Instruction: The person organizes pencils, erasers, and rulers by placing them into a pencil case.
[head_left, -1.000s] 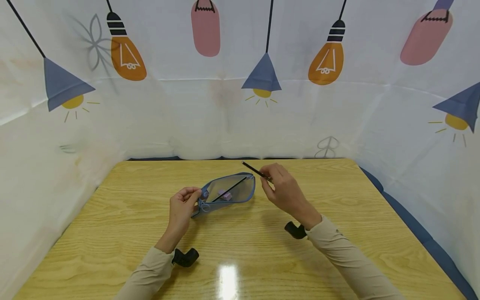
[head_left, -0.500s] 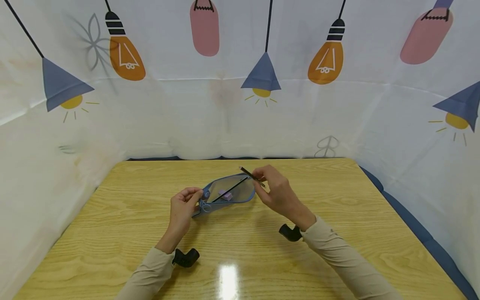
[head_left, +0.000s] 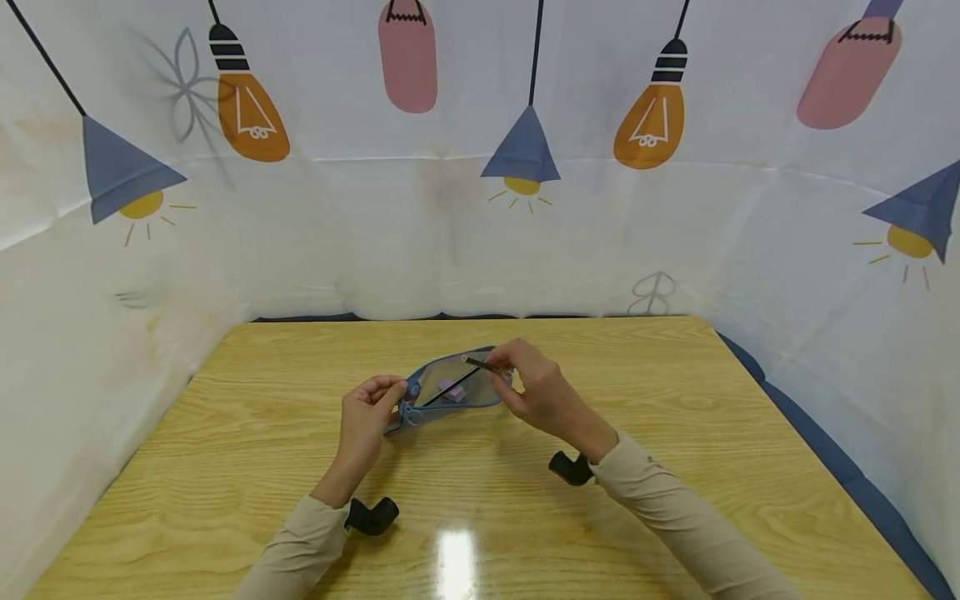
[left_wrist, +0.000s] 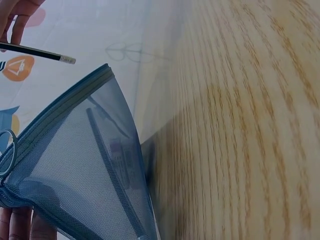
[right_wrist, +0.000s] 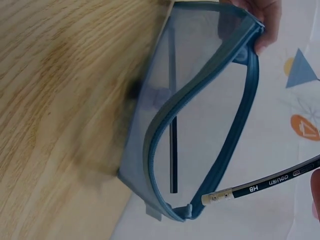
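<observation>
My left hand pinches the left end of a blue mesh zip pencil case, its mouth unzipped and spread. Inside lie a dark pencil, slanting, and a small lilac block, its kind unclear. My right hand holds another dark pencil between thumb and fingers over the case's right end. That pencil's white eraser end points left, towards the mouth; "HB" lettering shows on it in the right wrist view. In the left wrist view, mesh partly veils the contents.
The case stands on a wooden table with light glare near the front. Behind and beside it hangs a white cloth printed with lamps and bulbs. Black wrist mounts sit on both wrists.
My right hand has moved left and slightly down, bringing the pencil from beyond the case's right end to over its mouth. The pencil has tipped flatter. My left hand and the case barely moved.
</observation>
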